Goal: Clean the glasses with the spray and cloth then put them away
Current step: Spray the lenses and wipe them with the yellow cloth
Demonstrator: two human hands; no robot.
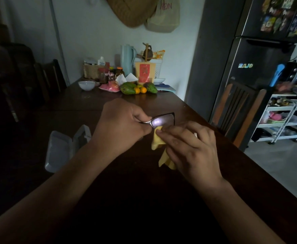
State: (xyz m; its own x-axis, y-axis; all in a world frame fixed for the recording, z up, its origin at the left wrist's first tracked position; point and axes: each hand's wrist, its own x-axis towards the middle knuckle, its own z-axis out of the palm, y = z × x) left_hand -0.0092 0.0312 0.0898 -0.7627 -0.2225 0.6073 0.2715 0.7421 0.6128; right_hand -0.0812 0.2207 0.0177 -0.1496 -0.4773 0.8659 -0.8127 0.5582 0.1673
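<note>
My left hand (119,120) grips the dark-framed glasses (163,119) by the frame's left part, holding them above the dark wooden table (144,199). One lens shows, catching light; the rest of the frame is hidden behind my fingers. My right hand (188,147) pinches a yellow cloth (157,140) against the lower edge of that lens, and the cloth's tail hangs below my palm. An open translucent glasses case (61,148) lies on the table to the left of my left forearm. I cannot make out a spray bottle near my hands.
The table's far end holds a white bowl (86,85), green and orange fruit (137,88), a pale blue jug (127,57), jars and a basket. A wooden chair (239,110) stands at the table's right edge before a dark fridge (260,59). White shelving (283,118) stands further right.
</note>
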